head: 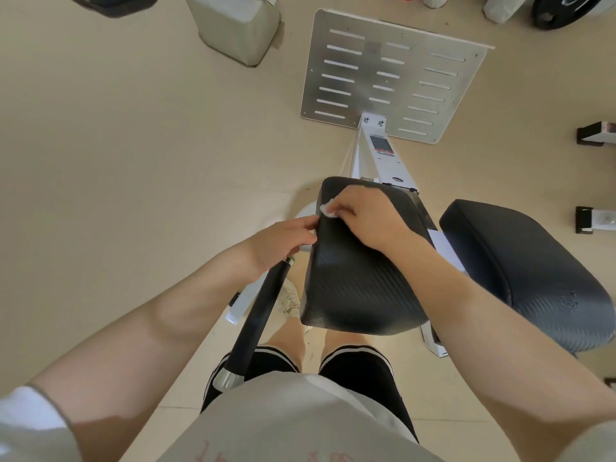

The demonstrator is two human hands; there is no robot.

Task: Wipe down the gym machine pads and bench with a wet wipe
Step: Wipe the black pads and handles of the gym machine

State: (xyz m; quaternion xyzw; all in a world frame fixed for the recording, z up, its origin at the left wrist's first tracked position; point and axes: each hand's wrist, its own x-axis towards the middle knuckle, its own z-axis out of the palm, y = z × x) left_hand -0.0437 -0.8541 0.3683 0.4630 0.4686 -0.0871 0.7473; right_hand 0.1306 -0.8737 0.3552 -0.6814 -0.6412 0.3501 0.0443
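We look down at our own two arms over a gym machine. At nine o'clock of the near pad (360,278), our left hand (280,241) steadies its left edge, fingers laid against the side; whether they curl under, we cannot tell. The pad's long axis runs from six o'clock toward twelve. Our right hand (363,218) sits on the pad's far end, its grip pinching a crumpled wet wipe (326,209) against the upper left corner. Most unwiped padding probably lies toward six o'clock. A second pad (520,271) waits at three o'clock, untouched by either hand.
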